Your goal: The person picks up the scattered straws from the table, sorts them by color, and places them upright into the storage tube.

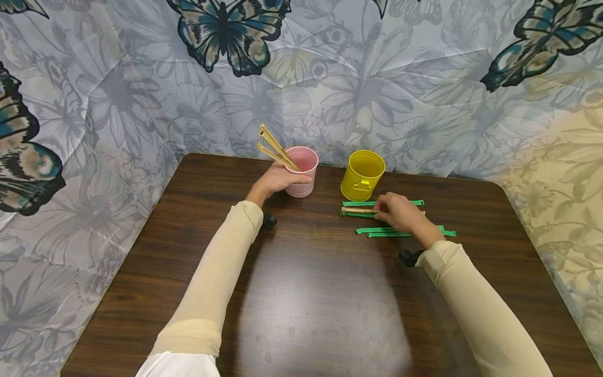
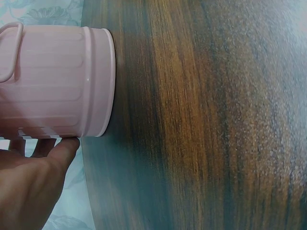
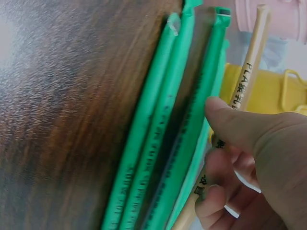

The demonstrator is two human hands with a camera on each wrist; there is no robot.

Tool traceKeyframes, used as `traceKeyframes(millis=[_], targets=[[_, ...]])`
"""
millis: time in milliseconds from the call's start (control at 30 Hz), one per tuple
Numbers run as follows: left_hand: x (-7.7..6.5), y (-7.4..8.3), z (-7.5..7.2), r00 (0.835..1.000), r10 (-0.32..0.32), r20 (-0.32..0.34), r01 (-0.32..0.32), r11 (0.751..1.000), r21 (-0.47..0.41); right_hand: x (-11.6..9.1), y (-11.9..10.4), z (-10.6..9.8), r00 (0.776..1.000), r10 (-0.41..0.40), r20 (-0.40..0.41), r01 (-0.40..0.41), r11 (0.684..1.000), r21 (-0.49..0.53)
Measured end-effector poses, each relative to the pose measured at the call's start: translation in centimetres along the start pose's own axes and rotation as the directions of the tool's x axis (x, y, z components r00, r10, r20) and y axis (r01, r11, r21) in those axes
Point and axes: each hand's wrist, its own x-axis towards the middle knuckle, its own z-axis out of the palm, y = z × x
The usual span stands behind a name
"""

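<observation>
Backdrop (image 1: pixel 264 104): gray-blue cloth printed with pale flowers and large dark-edged butterflies, yellowish toward the right.
Tan straw (image 1: pixel 358 210): held in the right hand (image 1: pixel 400 212), lengthwise along the far green straws (image 1: pixel 414 202); dark print along its length, "PLA" legible in the right wrist view. Contact with the green wrappers: cannot tell.
Right-hand grip: narrow, thumb on one side of the straw, curled fingers on the other.
Green wrappers: two in the far set, just in front of the yellow bucket (image 1: pixel 353 183); two more as near green straws (image 1: pixel 388 234), lying side by side closer to the camera, dark lettering on both.
Yellow: upright, wire-type handle on the near wall.
Pink bucket (image 1: pixel 298 192): upright, left of the yellow one and apart from it; handle and ridged wall visible from the left wrist.
Tan bundle (image 1: pixel 273 142): a few straws standing in the pink one, tilted left over the rim.
Left hand (image 1: pixel 278 180): closed around the pink wall from the left, thumb across the near side.
Sleeves (image 1: pixel 212 272): cream, dark device (image 1: pixel 269 222) at each wrist.
Table (image 1: pixel 320 262): dark brown wood grain, glossy, pale glare in the middle.
</observation>
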Motion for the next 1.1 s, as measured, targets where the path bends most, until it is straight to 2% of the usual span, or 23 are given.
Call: traceKeyframes(millis=[167,300,600,867,1100], targets=[[0.8,-1.6,-0.1,0.999,0.019,-0.037,-0.019,1.0,0.012,-0.1,-1.1,-0.8,0.997,-0.057,-0.047,0.057,0.998,0.0],[1.0,-1.9,-0.3,0.999,0.024,-0.047,-0.023,1.0,0.017,0.0,-2.3,-1.5,0.993,-0.093,-0.078,0.093,0.996,-0.004],[-0.1,0.5,-0.2,1.0,-0.013,0.0,0.013,1.0,0.02,0.6,-5.7,-3.7,0.981,-0.116,-0.158,0.13,0.988,0.087],[0.0,0.3,-0.2,1.0,-0.021,-0.012,0.021,0.999,0.03,1.9,-9.0,-5.7,0.947,-0.156,-0.279,0.197,0.973,0.123],[-0.5,0.9,-0.3,1.0,-0.011,0.025,0.01,0.999,0.043,3.0,-11.6,-7.1,0.902,-0.176,-0.395,0.254,0.955,0.155]])
